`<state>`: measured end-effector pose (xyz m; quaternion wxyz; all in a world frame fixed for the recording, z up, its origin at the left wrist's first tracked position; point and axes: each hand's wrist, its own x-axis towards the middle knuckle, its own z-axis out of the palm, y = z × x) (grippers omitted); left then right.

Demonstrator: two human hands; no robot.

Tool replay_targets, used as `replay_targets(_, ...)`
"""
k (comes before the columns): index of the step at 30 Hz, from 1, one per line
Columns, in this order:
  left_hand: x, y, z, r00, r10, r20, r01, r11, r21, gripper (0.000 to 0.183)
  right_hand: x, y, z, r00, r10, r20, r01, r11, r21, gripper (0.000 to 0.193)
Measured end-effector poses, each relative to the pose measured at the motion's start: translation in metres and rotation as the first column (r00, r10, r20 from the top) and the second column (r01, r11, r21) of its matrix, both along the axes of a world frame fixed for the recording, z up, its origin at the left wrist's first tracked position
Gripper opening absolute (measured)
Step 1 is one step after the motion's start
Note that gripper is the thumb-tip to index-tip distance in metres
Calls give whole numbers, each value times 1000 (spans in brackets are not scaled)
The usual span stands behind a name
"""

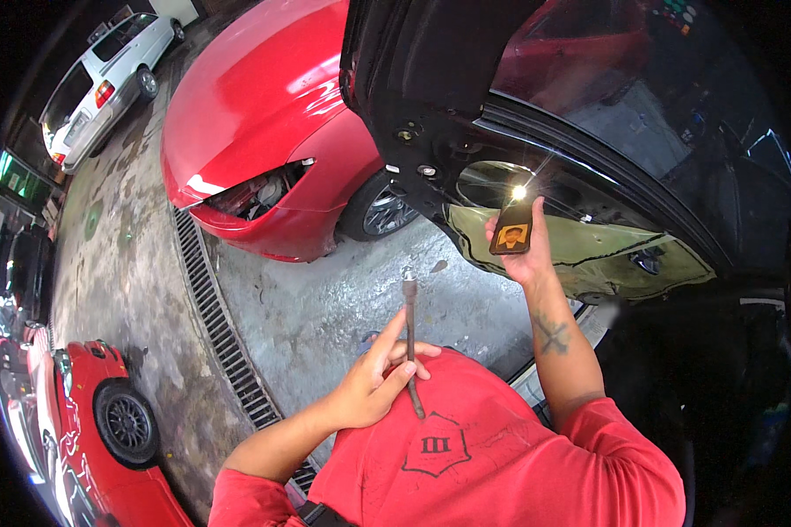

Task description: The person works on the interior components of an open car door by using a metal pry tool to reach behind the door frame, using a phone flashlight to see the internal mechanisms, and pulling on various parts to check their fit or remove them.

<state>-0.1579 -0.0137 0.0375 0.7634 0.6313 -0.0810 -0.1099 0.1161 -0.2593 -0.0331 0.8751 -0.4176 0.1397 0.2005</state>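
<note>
My left hand [380,379] is in front of my red shirt, its fingers closed around a dark socket extension bar [411,329]. The bar stands nearly upright, with a socket-like wider end at the top. My right hand [534,255] is raised to the right and grips a smartphone [513,230]. A bright light shines at the phone's top, and its screen shows an orange picture. Just beyond the phone is an open black car door [431,132]. Its inner side is bared, with a yellowish-green sheet [589,259] along the lower part and an opening near the light.
A red car [264,114] with an empty headlight recess stands ahead. A floor drain grate [215,316] runs along the left. Another red car [97,422] is at lower left, and a white car [105,88] is farther back. The grey floor [281,307] looks wet.
</note>
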Motion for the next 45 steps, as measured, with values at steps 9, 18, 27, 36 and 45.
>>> replay_targets(9, 4, 27, -4, 925, -282, 255, 224, 946, 235, 51, -12, -12, -10, 1000, -17, 20, 14, 991, 134, 57)
replay_targets(18, 23, 65, -75, 879, -454, 144, 413, 878, 243, 45, -29, 5, -17, 986, -36, 161, 18, 993, 114, 62)
replay_targets(27, 85, 105, -181, 903, -335, 269, 185, 868, 462, 30, -28, 13, -70, 806, -62, 588, 78, 997, -2, 65)
replay_targets(36, 181, 152, -270, 758, -344, 554, 34, 869, 494, 22, 0, 22, -89, 632, -48, 774, 131, 990, -45, 64)
replay_targets(45, 191, 159, -277, 539, -318, 780, 4, 927, 375, 13, -8, 42, -95, 585, -80, 807, 212, 976, -57, 52)
